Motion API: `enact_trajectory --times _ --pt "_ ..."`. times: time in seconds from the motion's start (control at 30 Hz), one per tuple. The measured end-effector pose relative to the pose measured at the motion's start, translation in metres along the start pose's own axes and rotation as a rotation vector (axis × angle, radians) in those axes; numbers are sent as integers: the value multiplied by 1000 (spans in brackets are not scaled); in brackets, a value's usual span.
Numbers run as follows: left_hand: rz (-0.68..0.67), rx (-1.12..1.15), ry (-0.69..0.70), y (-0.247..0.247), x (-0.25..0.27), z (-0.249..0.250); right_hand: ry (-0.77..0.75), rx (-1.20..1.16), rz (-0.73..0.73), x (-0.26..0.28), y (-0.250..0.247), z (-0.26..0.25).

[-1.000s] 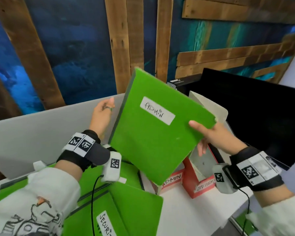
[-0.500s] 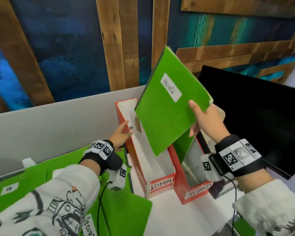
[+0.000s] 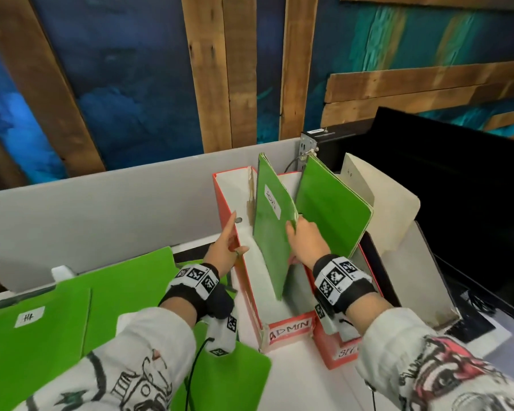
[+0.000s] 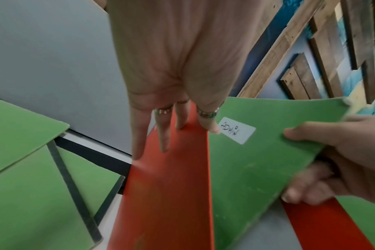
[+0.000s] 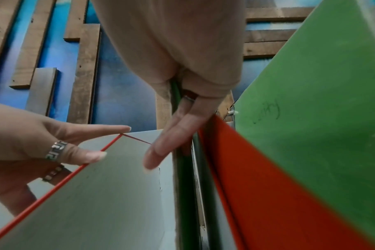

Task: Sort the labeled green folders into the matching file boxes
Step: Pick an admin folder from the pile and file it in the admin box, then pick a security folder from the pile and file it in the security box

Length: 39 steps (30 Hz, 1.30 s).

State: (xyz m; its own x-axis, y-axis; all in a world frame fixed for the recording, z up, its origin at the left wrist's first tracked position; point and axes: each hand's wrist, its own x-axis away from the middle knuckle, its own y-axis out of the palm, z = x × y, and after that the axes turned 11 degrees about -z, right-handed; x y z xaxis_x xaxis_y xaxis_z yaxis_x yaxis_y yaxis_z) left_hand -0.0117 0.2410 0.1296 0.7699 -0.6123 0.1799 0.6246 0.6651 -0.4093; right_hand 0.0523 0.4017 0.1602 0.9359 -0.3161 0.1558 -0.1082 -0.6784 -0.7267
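Note:
A green folder labelled ADMIN (image 3: 272, 232) stands on edge inside the red file box marked ADMIN (image 3: 290, 326), leaning toward its right wall. My right hand (image 3: 293, 229) grips the folder's near upper edge between thumb and fingers; in the right wrist view the folder's edge (image 5: 183, 186) runs down out of that hand (image 5: 171, 135). My left hand (image 3: 229, 244) holds the box's left wall. Its straight fingers (image 4: 139, 143) lie on the red outer face (image 4: 167, 194) and the thumb crosses the rim. The folder's lower part is hidden in the box.
A second red box (image 3: 343, 353), to the right of the first, holds another green folder (image 3: 333, 209). A grey box with a cream folder (image 3: 395, 215) stands further right, before a black monitor (image 3: 457, 173). Several green folders (image 3: 42, 336) lie at the left. A grey partition (image 3: 101, 203) runs behind.
The ADMIN folder came down from in front of me into the ADMIN box, still in my right hand. My left hand let go of it and moved to the box's left wall.

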Motion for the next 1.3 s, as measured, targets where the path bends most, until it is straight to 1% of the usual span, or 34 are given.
enact_trajectory --times 0.13,0.27,0.37,0.47,0.63,0.77,0.87,0.93,1.0,1.07,1.13,1.2,1.3 --pt "-9 23 11 1 -7 -8 -21 -43 -3 -19 5 -10" --pt "-33 70 9 -2 -12 -16 10 -98 -16 -33 10 -16" --pt "-32 83 18 -2 -13 -18 36 -146 11 -42 13 -18" --pt "-30 105 42 -2 -15 -22 8 -156 76 -44 16 -17" --pt "-15 118 75 -1 -12 -23 -134 -114 214 -44 26 -12" --pt "-7 97 85 -3 -9 -25 -172 -20 311 -39 33 -10" --pt "-29 72 69 -6 -6 -30 -193 31 358 -34 32 -9" --pt "-47 53 41 -14 1 -38 -202 57 402 -28 32 -11" --pt "-53 36 -3 -27 12 -53 -231 14 493 -17 32 -20" --pt "-58 -33 -63 -45 23 -70 -307 -99 620 -7 32 -30" --pt "-65 -104 -144 -65 35 -85 -423 -226 723 2 32 -42" --pt "-81 -122 -208 -86 50 -101 -535 -316 748 8 38 -59" --pt "-82 -116 -281 -116 75 -126 -648 -355 680 24 57 -90"
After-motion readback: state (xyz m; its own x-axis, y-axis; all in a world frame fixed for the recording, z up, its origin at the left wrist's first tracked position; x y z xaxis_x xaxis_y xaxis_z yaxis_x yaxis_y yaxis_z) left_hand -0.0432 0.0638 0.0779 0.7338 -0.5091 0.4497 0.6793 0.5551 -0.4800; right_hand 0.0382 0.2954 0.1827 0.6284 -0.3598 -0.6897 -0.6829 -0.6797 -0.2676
